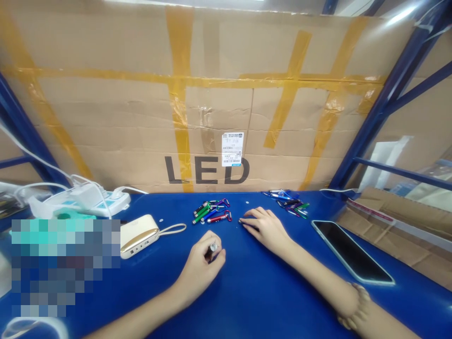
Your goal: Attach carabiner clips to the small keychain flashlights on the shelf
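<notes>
My left hand [203, 259] is closed around a small dark flashlight tube [212, 248], whose silver round end faces up between thumb and fingers. My right hand [266, 229] rests low over the table, its fingertips together at a small dark piece [240, 221] too tiny to name. Just beyond the hands lies a group of keychain flashlights [208, 213] in green, blue, black and red, some with carabiner clips. Farther right is a loose pile of blue, purple, green and dark metal pieces [291, 203], partly overlapping.
On the blue table [247, 301], a cream power bank [140, 235] with a strap lies left and a phone [353, 252] right. A power strip [113, 202] with white cables sits back left. A taped cardboard sheet [141, 122] stands behind, between blue metal posts [383, 103].
</notes>
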Demonstrator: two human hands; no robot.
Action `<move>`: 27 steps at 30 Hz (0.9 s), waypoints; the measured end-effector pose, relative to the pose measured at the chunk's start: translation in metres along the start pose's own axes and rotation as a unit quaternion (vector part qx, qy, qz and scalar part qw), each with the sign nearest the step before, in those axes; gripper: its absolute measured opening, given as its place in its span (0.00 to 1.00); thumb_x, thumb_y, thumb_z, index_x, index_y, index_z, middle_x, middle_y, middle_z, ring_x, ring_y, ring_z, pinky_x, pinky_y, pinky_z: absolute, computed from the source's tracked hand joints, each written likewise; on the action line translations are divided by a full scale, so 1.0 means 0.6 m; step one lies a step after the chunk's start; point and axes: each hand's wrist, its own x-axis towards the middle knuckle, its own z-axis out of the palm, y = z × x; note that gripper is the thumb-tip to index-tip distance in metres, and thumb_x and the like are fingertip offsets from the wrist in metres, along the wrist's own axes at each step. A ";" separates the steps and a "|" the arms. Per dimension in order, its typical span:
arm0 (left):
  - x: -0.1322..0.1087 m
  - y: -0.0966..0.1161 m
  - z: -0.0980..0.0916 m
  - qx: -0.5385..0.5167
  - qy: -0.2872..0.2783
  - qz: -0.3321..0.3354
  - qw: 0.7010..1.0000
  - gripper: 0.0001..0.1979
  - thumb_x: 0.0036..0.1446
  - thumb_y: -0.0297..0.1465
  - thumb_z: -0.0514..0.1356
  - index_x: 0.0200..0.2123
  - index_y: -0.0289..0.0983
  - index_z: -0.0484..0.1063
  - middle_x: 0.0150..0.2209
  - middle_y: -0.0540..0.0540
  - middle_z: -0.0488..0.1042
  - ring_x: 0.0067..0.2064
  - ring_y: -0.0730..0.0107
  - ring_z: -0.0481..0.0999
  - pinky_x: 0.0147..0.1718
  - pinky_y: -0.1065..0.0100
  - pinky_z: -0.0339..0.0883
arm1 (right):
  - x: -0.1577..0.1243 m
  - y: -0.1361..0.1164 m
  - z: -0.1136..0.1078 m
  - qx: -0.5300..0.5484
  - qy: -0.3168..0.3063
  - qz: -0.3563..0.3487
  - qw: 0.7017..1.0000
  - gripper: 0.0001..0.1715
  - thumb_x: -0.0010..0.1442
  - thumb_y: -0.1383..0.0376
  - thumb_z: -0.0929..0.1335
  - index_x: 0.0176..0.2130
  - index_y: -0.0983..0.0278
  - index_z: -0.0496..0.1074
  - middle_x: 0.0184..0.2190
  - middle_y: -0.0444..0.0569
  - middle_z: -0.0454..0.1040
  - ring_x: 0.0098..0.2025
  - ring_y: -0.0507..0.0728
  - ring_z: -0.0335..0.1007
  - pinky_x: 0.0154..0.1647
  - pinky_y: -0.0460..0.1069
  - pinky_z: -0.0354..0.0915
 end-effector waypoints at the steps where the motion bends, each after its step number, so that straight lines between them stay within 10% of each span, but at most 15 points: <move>1: 0.000 0.000 0.000 0.003 -0.001 0.001 1.000 0.14 0.52 0.29 0.51 0.20 0.38 0.46 0.27 0.50 0.57 0.28 0.75 0.57 0.26 0.71 0.52 | 0.001 0.000 0.000 0.003 0.009 0.003 1.000 0.13 0.61 0.63 0.62 0.41 0.58 0.75 0.41 0.50 0.73 0.42 0.57 0.66 0.37 0.51 0.60; 10: -0.005 0.006 0.001 0.028 0.006 0.022 0.999 0.11 0.49 0.25 0.51 0.21 0.38 0.49 0.26 0.51 0.57 0.26 0.76 0.56 0.25 0.72 0.52 | 0.005 0.001 0.006 0.062 0.043 0.023 0.997 0.08 0.56 0.64 0.67 0.31 0.58 0.77 0.34 0.46 0.74 0.36 0.54 0.67 0.31 0.47 0.64; 17: -0.006 0.006 0.005 0.042 0.003 0.023 0.999 0.09 0.48 0.24 0.51 0.22 0.38 0.51 0.26 0.52 0.55 0.27 0.76 0.58 0.25 0.74 0.54 | -0.004 -0.068 -0.041 0.179 0.243 -0.105 0.948 0.07 0.56 0.66 0.67 0.34 0.62 0.76 0.33 0.49 0.74 0.33 0.51 0.67 0.31 0.46 0.65; 27: -0.010 -0.002 0.009 0.054 -0.001 0.023 0.998 0.05 0.46 0.23 0.51 0.25 0.38 0.57 0.29 0.51 0.58 0.30 0.73 0.63 0.29 0.72 0.60 | -0.016 -0.106 -0.051 0.135 0.205 -0.209 0.947 0.06 0.57 0.70 0.66 0.36 0.63 0.72 0.35 0.49 0.75 0.33 0.50 0.68 0.31 0.45 0.63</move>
